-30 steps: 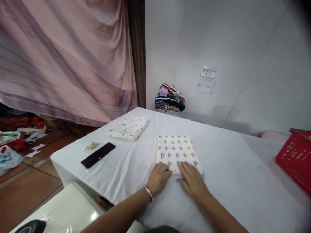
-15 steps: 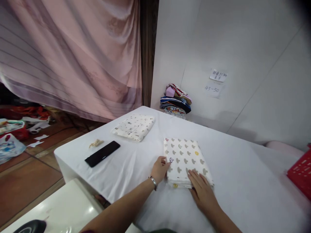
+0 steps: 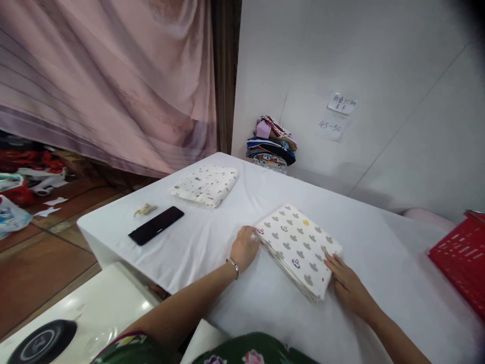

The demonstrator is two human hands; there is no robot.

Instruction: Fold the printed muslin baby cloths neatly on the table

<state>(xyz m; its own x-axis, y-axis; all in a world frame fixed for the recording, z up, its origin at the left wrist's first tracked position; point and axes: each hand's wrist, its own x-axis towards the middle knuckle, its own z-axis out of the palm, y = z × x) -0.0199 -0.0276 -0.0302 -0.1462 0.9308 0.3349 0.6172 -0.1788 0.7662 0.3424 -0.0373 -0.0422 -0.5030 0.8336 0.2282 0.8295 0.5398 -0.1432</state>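
Observation:
A folded white cloth (image 3: 293, 242) printed with grey, mushroom-like shapes and a few coloured ones lies at an angle on the white-covered table. Its layered edge faces me. My left hand (image 3: 244, 248), with a bracelet at the wrist, is closed on the left corner of the cloth. At the right edge, my right hand (image 3: 349, 284) grips the cloth, fingers on top and thumb lower at the side. Farther back on the table rests a second folded white cloth (image 3: 208, 184) with small dark prints.
A black phone (image 3: 156, 225) and a small beige bundle (image 3: 145, 210) lie on the left of the table (image 3: 212, 242). A red basket (image 3: 460, 258) stands at right. Beyond the far edge is a stack of folded fabrics (image 3: 271, 144). A white stool or seat (image 3: 109, 303) is front left.
The mushroom-print cloth has been turned, so its layered edge now runs diagonally. My left hand has closed on its corner; my right hand has moved from the front edge to the right edge.

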